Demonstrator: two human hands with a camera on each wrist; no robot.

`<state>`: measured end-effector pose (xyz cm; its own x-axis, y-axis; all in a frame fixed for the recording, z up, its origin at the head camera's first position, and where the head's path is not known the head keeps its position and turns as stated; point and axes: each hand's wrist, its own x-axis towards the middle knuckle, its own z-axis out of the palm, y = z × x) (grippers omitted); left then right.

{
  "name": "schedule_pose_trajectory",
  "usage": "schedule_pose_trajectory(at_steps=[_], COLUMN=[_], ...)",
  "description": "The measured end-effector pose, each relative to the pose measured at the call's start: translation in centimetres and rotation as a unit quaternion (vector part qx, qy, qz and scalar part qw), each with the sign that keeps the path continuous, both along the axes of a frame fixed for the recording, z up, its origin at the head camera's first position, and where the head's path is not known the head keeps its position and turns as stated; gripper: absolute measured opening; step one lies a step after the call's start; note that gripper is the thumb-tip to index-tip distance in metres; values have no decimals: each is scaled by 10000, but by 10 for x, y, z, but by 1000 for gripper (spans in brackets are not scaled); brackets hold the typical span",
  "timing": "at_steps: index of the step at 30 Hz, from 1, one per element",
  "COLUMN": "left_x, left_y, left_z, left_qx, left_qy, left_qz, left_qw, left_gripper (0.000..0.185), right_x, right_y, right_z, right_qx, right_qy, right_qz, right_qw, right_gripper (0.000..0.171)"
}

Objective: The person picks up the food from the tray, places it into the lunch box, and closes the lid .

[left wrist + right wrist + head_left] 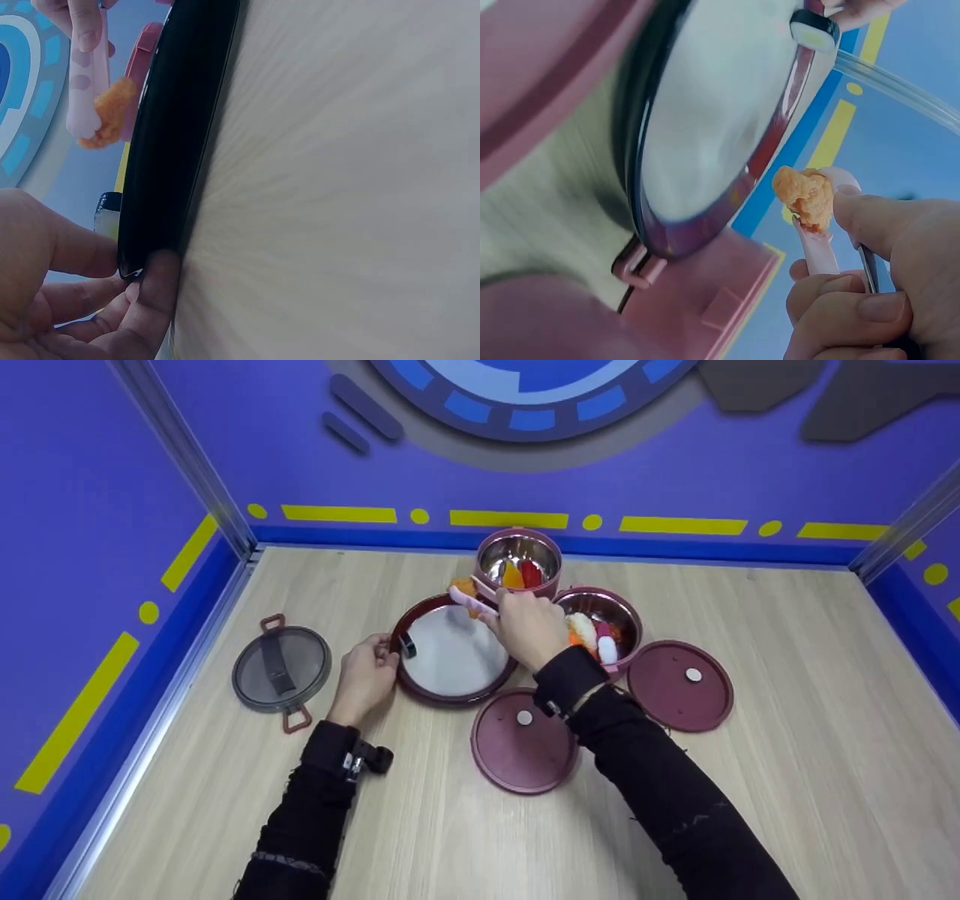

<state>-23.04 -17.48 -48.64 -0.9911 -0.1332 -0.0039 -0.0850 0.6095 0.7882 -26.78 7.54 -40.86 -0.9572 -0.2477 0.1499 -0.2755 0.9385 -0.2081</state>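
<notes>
A dark red round container (444,698) with a pale inside sits mid-table. My left hand (386,653) grips its left rim beside a small black latch (407,645); the left wrist view shows the fingers (142,300) curled on the dark rim (180,135). My right hand (499,607) holds a pink utensil (466,598) carrying an orange food piece (463,584) over the container's far rim. In the right wrist view the right hand (847,247) pinches the utensil (817,251), with the orange piece (804,195) beside the container (720,112).
Two steel-lined pink bowls stand behind: the back bowl (551,556) holds orange and red pieces, the right bowl (634,622) holds sushi-like pieces. Two maroon lids (523,739) (681,685) lie in front. A grey handled lid (281,667) lies left. Blue walls enclose the table.
</notes>
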Motion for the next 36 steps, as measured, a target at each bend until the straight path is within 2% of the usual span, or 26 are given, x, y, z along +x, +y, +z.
schedule_pose_trajectory(at_steps=[13, 17, 22, 36], left_x=[0, 0, 1, -1], left_y=[0, 1, 1, 0], left_z=[2, 2, 2, 0], left_qx=[-53, -101, -88, 36], left_qy=[33, 46, -3, 49], left_qz=[19, 19, 51, 17], left_qw=[10000, 9999, 9999, 10000], left_gripper=[38, 38, 39, 38], right_x=[-15, -20, -27, -42], right_y=[20, 26, 33, 43], right_z=[13, 15, 14, 3], right_qx=[-118, -196, -332, -363], right_qy=[323, 242, 10, 21], right_qz=[-177, -319, -498, -877], right_qw=[9993, 9990, 9982, 9955], right_gripper=[42, 42, 43, 43])
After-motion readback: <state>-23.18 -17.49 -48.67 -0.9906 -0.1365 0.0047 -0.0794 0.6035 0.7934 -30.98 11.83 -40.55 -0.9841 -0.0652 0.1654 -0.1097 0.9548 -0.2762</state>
